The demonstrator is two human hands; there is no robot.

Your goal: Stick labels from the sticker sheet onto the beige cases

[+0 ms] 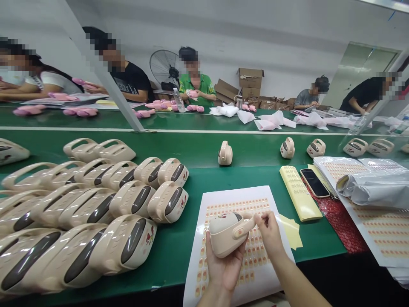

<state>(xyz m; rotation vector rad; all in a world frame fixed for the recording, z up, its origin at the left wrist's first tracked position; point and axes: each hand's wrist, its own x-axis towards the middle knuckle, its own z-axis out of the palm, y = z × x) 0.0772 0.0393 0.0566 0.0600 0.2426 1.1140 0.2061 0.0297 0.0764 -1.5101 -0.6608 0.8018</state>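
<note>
A cream plastic device with a looped handle rests in my left hand, whose fingers wrap round its underside. An orange sticker shows at the base of its handle. My right hand is beside the handle's far end, thumb and fingertips pinched together; anything between them is too small to make out. Beneath both hands lies a white sheet with rows of small orange stickers.
Rows of similar cream devices fill the left. Yellow backing paper, a phone and more sticker sheets lie right. Single devices stand along the green strip beyond. Several people sit across with pink items.
</note>
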